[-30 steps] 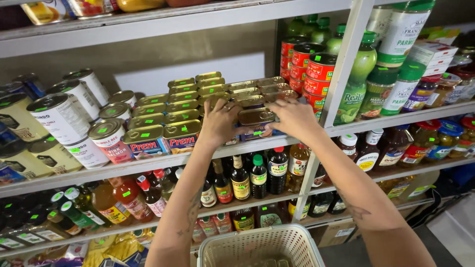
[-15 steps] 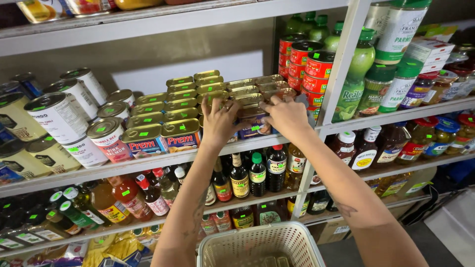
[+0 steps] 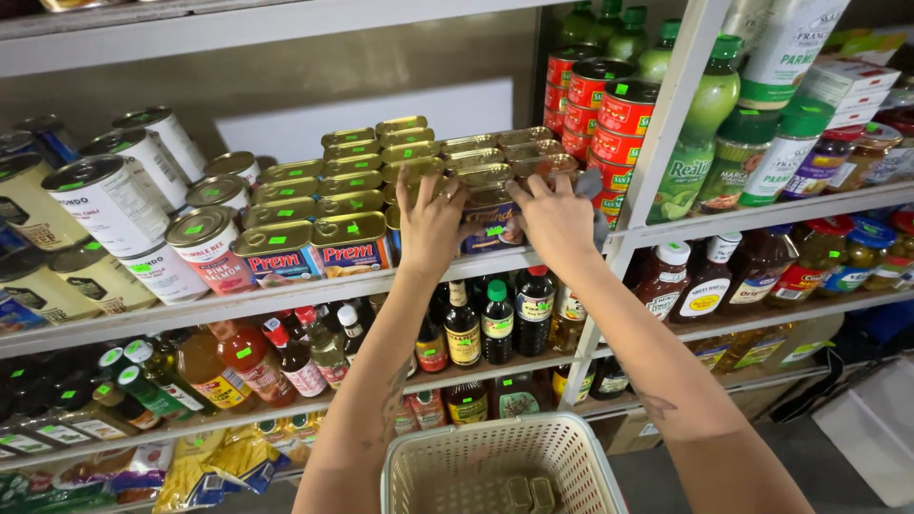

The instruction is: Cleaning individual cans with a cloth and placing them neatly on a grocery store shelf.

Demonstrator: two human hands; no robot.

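Rows of flat rectangular gold-lidded tins point(image 3: 314, 205) fill the middle shelf point(image 3: 286, 297). My left hand point(image 3: 430, 224) and my right hand point(image 3: 552, 221) reach up side by side to the front right of those rows. Between them they grip a rectangular tin with a blue label point(image 3: 490, 227) at the shelf's front edge. The fingers of both hands lie spread over the tin lids just behind it. A cream plastic basket point(image 3: 476, 433) sits low in front of me, with two small tins point(image 3: 529, 493) lying in its bottom.
Round cans point(image 3: 114, 205) lie stacked at the left of the shelf, and red cans point(image 3: 609, 105) and green bottles point(image 3: 700, 143) stand at the right. Sauce bottles point(image 3: 476, 324) line the shelf below. A white upright post point(image 3: 657, 143) divides the shelving just right of my right hand.
Both hands have slid down and forward from the tops of the rear tins to the blue-labelled tin at the shelf's front edge.
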